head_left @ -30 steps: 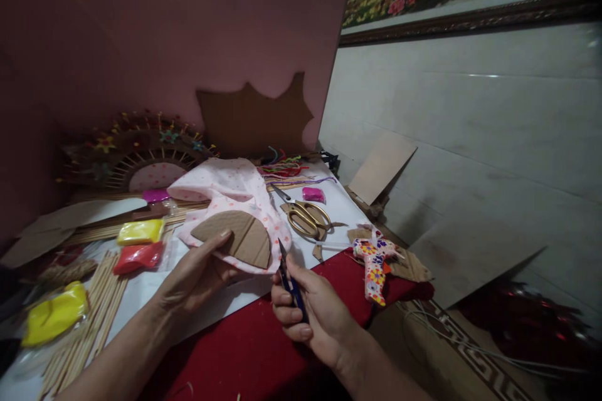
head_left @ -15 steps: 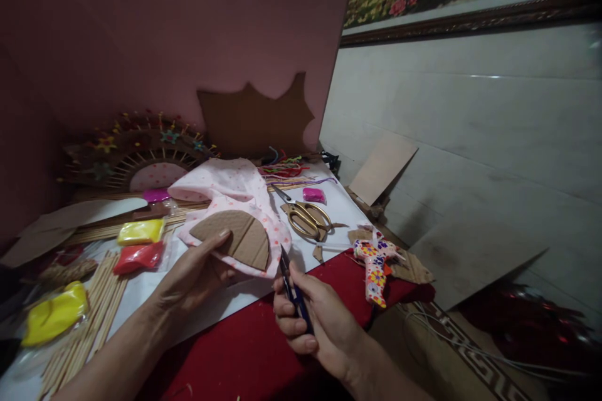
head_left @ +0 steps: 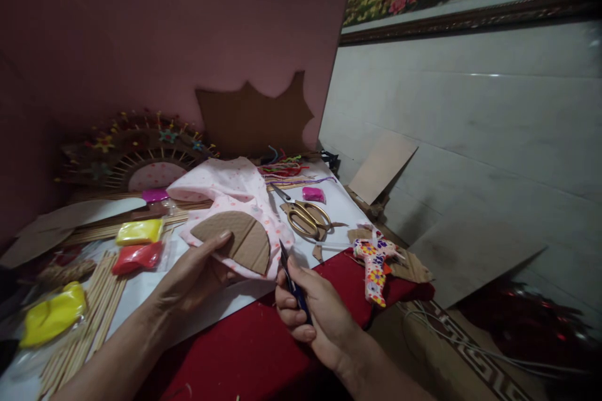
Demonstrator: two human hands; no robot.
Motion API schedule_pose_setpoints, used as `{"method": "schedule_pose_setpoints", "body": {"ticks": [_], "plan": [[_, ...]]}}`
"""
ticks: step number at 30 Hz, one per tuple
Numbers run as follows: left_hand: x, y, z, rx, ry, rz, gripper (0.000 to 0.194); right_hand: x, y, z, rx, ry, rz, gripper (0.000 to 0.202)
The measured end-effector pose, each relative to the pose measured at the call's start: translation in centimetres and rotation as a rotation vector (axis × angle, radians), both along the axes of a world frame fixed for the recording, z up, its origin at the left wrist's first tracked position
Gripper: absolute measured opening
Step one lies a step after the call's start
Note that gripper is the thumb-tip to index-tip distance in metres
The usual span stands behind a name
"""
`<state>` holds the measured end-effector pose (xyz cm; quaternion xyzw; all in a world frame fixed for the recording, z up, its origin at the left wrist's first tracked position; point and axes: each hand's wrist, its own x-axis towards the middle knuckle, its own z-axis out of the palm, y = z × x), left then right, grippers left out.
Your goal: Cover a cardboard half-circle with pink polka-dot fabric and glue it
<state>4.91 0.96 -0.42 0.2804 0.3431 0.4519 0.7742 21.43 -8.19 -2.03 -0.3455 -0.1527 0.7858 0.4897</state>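
Observation:
My left hand (head_left: pixel 200 276) grips a half-round piece of cardboard (head_left: pixel 239 238), thumb on top and fingers underneath. Pink dotted fabric (head_left: pixel 235 191) lies under the cardboard and spreads back over the table. Closed around small dark-blue thread snips (head_left: pixel 295 288), my right hand (head_left: pixel 315 313) is just right of the fabric. The snips' pointed tip reaches the fabric's right edge; whether the blades touch it I cannot tell. Behind the right hand rest gold-handled scissors (head_left: pixel 308 219) on a cardboard scrap.
A flower-patterned glue gun (head_left: pixel 376 263) lies at the table's right corner on cardboard. Leftward are wooden sticks (head_left: pixel 89 319), yellow packets (head_left: pixel 54 316) and a red packet (head_left: pixel 136 257). A decorated cardboard fan shape (head_left: pixel 141 150) and a jagged cardboard sheet (head_left: pixel 254 116) stand against the wall.
The fabric's right edge has shifted slightly outward toward the snips. My right hand has moved very slightly; my left hand keeps its hold on the cardboard.

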Motion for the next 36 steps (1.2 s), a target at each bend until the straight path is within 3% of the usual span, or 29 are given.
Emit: {"method": "schedule_pose_setpoints", "body": {"ticks": [4,16,27,36], "plan": [[-0.2,0.2,-0.3,0.034,0.013,0.002,0.036,-0.2,-0.2,-0.3,0.008,-0.065,-0.035,0.040],[-0.1,-0.2,0.3,-0.016,-0.001,-0.030,0.042,0.9,0.1,0.9,-0.036,-0.021,0.128,0.037],[-0.6,0.2,-0.2,0.096,0.035,-0.077,0.050,0.5,0.0,0.1,0.034,-0.138,0.024,0.031],[-0.6,0.5,0.2,-0.004,-0.004,0.008,0.046,1.5,-0.8,0.5,-0.022,0.002,0.190,0.036]]}}
